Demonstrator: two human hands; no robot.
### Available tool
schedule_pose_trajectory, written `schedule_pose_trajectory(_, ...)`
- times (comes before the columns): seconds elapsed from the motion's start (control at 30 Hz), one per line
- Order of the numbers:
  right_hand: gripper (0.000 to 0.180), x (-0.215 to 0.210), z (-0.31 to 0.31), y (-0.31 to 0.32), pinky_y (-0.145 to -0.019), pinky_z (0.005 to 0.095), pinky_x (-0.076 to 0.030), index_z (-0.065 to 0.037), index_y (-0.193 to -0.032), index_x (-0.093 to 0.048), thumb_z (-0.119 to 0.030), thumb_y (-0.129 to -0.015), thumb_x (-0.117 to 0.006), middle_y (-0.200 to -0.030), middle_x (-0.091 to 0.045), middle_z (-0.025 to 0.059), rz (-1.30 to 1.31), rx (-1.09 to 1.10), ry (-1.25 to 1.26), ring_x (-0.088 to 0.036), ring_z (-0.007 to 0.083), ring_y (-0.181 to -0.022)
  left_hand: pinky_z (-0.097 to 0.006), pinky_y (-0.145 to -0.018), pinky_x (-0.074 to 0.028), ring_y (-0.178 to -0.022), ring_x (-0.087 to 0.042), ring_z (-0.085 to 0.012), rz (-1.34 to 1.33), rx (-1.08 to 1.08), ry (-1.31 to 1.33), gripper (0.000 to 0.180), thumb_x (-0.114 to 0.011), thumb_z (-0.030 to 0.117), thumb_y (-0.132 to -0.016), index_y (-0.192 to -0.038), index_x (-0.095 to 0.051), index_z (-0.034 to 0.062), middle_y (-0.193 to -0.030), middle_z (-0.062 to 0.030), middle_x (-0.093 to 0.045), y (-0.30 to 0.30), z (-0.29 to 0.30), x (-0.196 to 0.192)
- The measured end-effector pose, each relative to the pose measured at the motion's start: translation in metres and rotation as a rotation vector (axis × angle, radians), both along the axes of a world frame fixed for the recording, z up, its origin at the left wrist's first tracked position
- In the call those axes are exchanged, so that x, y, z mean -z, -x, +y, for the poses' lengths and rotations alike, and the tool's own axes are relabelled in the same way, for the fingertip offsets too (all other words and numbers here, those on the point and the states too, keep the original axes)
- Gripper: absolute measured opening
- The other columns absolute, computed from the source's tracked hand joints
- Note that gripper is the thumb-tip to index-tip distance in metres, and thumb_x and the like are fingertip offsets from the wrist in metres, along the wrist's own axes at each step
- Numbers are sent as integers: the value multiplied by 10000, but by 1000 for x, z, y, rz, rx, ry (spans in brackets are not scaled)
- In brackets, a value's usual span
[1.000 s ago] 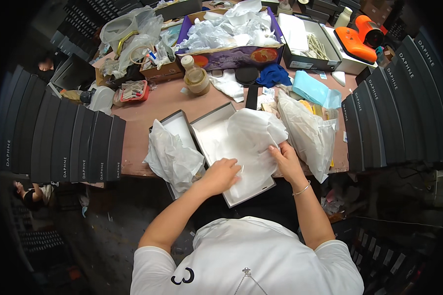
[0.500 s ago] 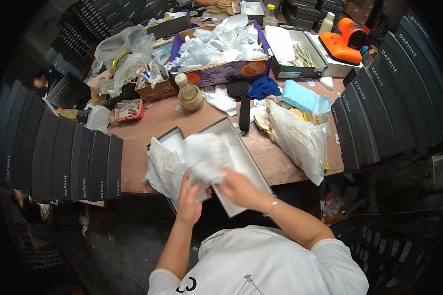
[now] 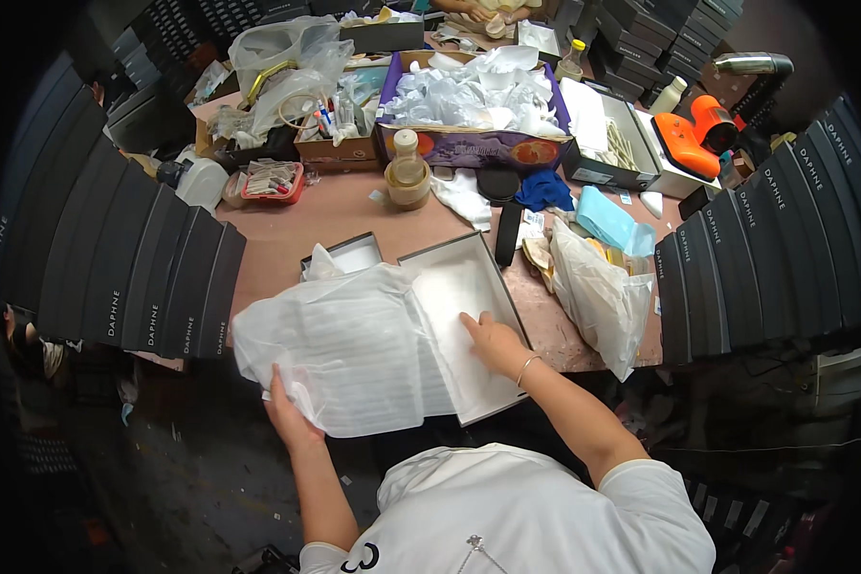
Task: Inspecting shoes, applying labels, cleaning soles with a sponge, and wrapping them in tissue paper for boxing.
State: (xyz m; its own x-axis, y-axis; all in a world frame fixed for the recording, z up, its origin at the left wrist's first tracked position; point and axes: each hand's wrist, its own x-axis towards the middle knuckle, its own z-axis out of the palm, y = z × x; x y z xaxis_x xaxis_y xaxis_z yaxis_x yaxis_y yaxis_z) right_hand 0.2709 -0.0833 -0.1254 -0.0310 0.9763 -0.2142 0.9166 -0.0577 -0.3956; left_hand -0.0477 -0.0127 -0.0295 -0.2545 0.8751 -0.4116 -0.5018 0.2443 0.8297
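Observation:
A large white sheet of tissue paper [image 3: 354, 335] lies spread over two shoebox parts at the table's near edge. My left hand [image 3: 292, 409] grips its lower left side, thumb on top, the other fingers mostly hidden beneath. To the right is a shallow black box part with a white inside [image 3: 474, 263]; the sheet overlaps its left side. My right hand [image 3: 495, 344] is over this box part, fingers stretched toward the paper and holding nothing that I can see. A second black-rimmed box part [image 3: 357, 253] shows only at its far end, the rest being covered.
Stacks of black shoeboxes stand at the left [image 3: 153, 277] and right [image 3: 765, 239]. Further back are a purple carton of crumpled paper [image 3: 474, 148], a bottle of brownish liquid [image 3: 408, 182] and an orange device [image 3: 684, 143]. A white paper-wrapped bundle [image 3: 598, 297] lies at the right.
The bunched, blurred paper between my hands is now spread out flat. My left hand has moved left with it, and my right hand has moved right, over the box part. The view has shifted slightly.

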Motion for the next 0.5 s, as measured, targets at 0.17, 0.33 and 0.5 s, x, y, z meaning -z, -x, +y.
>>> schedule_pose_trajectory(0.17,477,-79,14,-3,-720,439,-510,-126,-1237,-540,-22,-774,-583,-931,-558,171,98,8,-238,-611,354,-796,-406,-870,-512,-1071,-585,-261,-85,-18,-151,426,-499,309,-956,-1233,-520,-14,-1185,-128,-580,14,21,-36)
schedule_pose_trajectory(0.33,424,-224,5,-99,-670,390,-479,-146,-1165,-619,-17,-761,-609,-830,-541,120,-126,249,-695,-588,293,-749,-445,-927,-485,-1084,-581,-267,-94,33,-265,359,-486,241,-959,-1252,-510,35,-1193,-118,-581,5,28,-15)
schedule_pose_trajectory(0.5,346,-143,-39,-165,-723,430,-512,-108,-1105,-641,-56,-764,-617,-941,-582,196,-283,359,-250,-606,379,-866,-419,-931,-480,-1097,-562,-247,-268,244,73,358,-478,167,-956,-1299,-463,65,-1208,-92,-562,-55,-31,41)
